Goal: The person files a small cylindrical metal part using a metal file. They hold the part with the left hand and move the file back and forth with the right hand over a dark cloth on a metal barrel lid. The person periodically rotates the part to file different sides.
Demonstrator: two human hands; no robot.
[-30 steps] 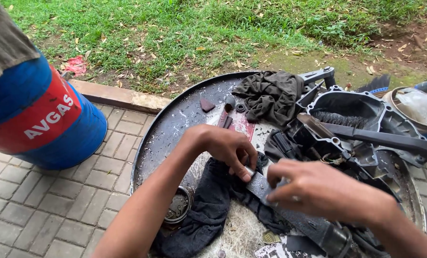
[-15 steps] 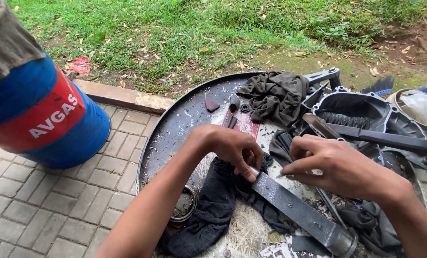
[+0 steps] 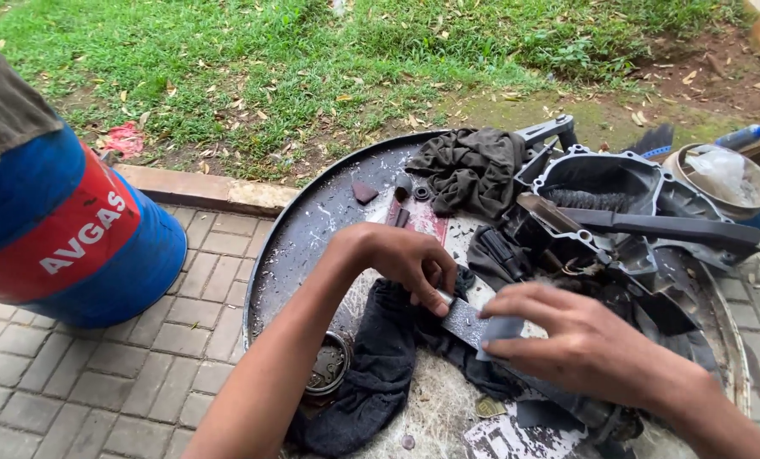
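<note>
Steel blade [image 3: 465,321], flat, stiff, sharp-edged: left hand [image 3: 410,259] pinches its near end, right hand [image 3: 567,340] presses grey abrasive pad [image 3: 501,328] onto it, above the dark rag [image 3: 380,365].

Flat metal bar [image 3: 465,321] mostly hidden under right hand [image 3: 567,344].

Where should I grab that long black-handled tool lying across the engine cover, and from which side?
Grip the long black-handled tool around the middle of its handle, probably coming from above. The handle lies almost flat over the grey engine cover, its top bare, while parts crowd beneath and in front of it. Its far right end is the freest. The right hand is nearer than the left hand.
</note>
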